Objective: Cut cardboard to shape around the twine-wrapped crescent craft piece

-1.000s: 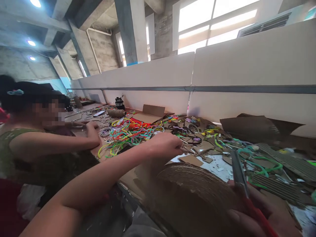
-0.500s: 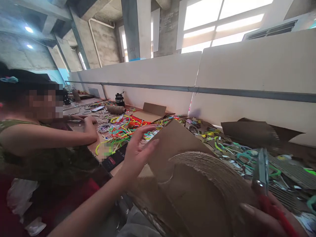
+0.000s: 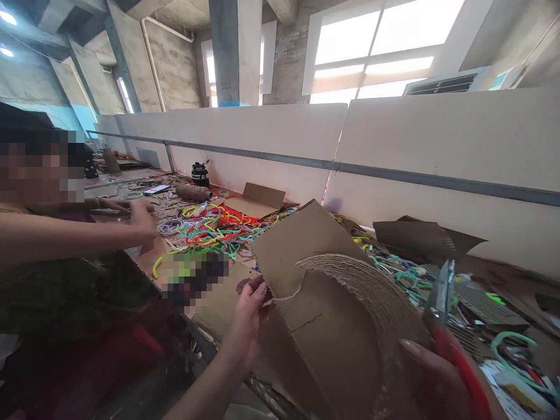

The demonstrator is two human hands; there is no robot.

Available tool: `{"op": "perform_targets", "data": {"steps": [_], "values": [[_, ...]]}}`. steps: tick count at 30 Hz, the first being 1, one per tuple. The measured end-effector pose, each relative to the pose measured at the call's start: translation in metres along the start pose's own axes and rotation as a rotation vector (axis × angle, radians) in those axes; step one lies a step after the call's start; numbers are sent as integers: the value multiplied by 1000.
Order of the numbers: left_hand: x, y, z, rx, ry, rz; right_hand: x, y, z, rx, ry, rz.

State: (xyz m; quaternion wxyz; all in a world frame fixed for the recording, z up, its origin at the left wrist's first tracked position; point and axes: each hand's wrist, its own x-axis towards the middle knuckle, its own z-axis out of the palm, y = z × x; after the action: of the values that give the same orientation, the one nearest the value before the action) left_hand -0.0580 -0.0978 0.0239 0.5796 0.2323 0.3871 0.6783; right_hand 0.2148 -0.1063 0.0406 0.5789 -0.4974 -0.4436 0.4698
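A brown cardboard sheet (image 3: 301,233) is tilted up in front of me, with rows of twine (image 3: 345,274) laid on it in a curved band. From the band's inner end a loose strand runs left to my left hand (image 3: 249,312), whose thumb and fingers are pinched on it beside the cardboard's left edge. At the right edge, my right hand (image 3: 437,373) holds red-handled scissors (image 3: 443,297), blades pointing up and looking nearly closed. The right thumb also rests on the cardboard; the other right fingers are mostly hidden.
Bright cords (image 3: 219,227) lie heaped beyond the cardboard, with a twine spool (image 3: 193,193) and a black container (image 3: 200,174) behind. A folded cardboard piece (image 3: 265,196) stands near the white partition (image 3: 262,131). Scraps cover the right side. Another person's arm (image 3: 100,230) reaches in at left.
My left hand has come down from above the cardboard's left edge and closed on the loose twine strand. The view has turned slightly right; the scissors stay in my right hand.
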Motion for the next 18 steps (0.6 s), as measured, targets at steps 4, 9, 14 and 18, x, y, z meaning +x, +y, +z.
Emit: {"op": "perform_targets", "data": {"steps": [4,9,14,18], "values": [[3,0,3,-59,25,27,-3,-7,11,32,56,113],[15,3,10,-192,17,-50,-3,0,19,92,90,87],[24,9,17,-271,-33,-131,-2,15,20,20,67,25],[28,6,7,-274,-81,-72,2,20,23,-64,84,-100]]}}
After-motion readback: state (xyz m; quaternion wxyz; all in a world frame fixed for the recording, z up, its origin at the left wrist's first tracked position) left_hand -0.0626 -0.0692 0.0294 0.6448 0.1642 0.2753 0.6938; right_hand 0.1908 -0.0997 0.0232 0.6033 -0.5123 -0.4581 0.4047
